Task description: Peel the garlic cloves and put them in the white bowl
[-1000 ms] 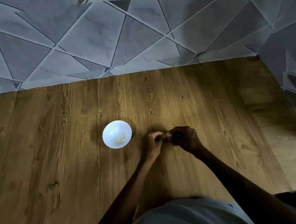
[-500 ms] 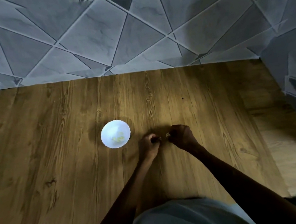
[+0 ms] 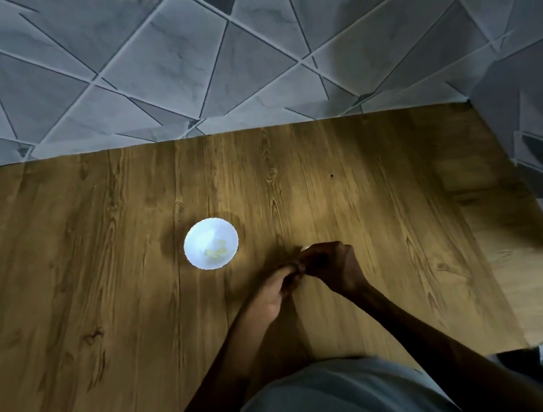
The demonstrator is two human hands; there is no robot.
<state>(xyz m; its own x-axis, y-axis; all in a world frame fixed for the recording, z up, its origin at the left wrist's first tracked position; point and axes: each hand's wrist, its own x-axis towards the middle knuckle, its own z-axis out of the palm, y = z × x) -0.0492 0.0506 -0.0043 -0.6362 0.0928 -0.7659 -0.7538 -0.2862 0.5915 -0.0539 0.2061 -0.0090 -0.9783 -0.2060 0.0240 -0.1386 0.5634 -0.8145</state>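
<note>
A small white bowl (image 3: 198,236) stands on the wooden table (image 3: 100,280), with a few pale yellow peeled cloves (image 3: 216,250) inside it. Just right of the bowl my two hands meet over the table. My left hand (image 3: 276,290) has its fingers curled toward my right hand (image 3: 331,265), whose fingers are curled too. A tiny pale bit of a garlic clove (image 3: 304,248) shows at the top of my right hand; the rest is hidden by the fingers. Both hands seem to pinch it.
A wall with grey triangular tiles (image 3: 209,58) rises behind the table and along its right side. The wooden surface stretches wide left of the bowl. My grey-clad lap (image 3: 340,400) sits at the table's near edge.
My hands have drawn closer together and now overlap at the fingertips. The left hand has turned more palm-up. The bowl has not moved.
</note>
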